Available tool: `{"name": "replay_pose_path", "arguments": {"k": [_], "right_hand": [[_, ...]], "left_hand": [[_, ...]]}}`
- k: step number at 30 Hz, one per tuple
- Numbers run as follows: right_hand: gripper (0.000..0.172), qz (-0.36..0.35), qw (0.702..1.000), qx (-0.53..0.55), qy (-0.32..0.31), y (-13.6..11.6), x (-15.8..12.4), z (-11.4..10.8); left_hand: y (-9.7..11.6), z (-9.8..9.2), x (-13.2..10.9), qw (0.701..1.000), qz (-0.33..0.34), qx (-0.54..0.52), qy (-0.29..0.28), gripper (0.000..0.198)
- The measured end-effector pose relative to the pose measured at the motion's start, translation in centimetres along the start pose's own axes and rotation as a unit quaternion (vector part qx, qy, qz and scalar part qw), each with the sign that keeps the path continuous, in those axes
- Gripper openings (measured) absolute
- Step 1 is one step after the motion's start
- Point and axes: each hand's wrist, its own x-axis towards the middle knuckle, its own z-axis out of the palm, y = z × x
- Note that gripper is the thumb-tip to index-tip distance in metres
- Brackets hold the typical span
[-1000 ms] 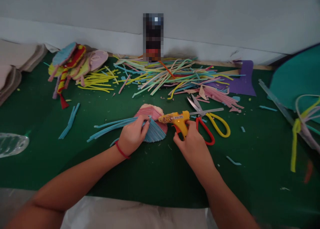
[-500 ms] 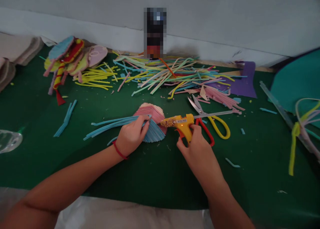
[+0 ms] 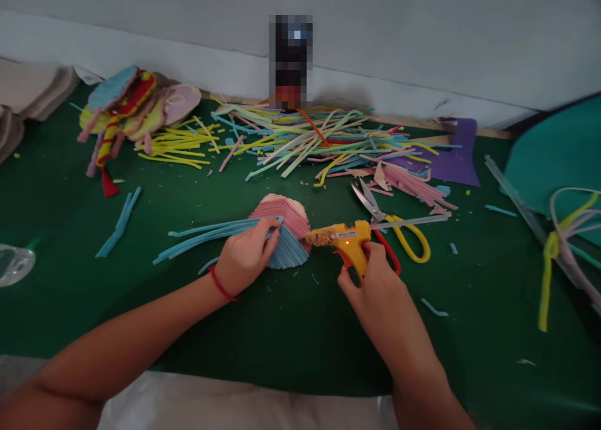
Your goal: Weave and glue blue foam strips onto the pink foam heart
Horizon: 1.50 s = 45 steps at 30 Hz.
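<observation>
"Green table is strewn with cut strips. Where is the pink-and-blue piece held?"

"At table centre, under the left hand, by which blue strips seem pinched; the yellow glue gun is gripped by the right hand, its nozzle by the piece's edge."

"How should the nozzle be guided?"

"Low and steadily, with the blue strips pressed snugly and skin kept clear."

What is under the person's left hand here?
The left hand lies over blue strips, which stick out on its left, and over part of a pink-and-blue striped piece. What sits directly beneath it is covered and cannot be seen.
</observation>
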Motion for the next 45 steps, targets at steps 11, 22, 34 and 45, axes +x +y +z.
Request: {"name": "replay_pose_path", "arguments": {"k": [11,22,34,45], "right_hand": [[0.031,-0.003,1.000,-0.026,-0.004,0.8,-0.7,-0.3],[0.029,0.020,0.999,-0.042,-0.016,1.7,-1.1,-0.6],[0.031,0.031,0.999,-0.025,-0.023,1.7,-1.1,-1.0],[0.029,0.008,1.000,-0.024,-0.015,1.7,-1.5,-1.0]], "left_hand": [[-0.1,0.0,-0.1,1.000,0.011,0.009,0.005,0.019],[0.0,0.0,0.0,1.000,0.001,0.016,-0.001,0.021],[0.0,0.0,0.0,1.000,-0.003,0.015,-0.010,0.022],[0.1,0.0,0.0,1.000,0.002,0.006,-0.005,0.022]]}}
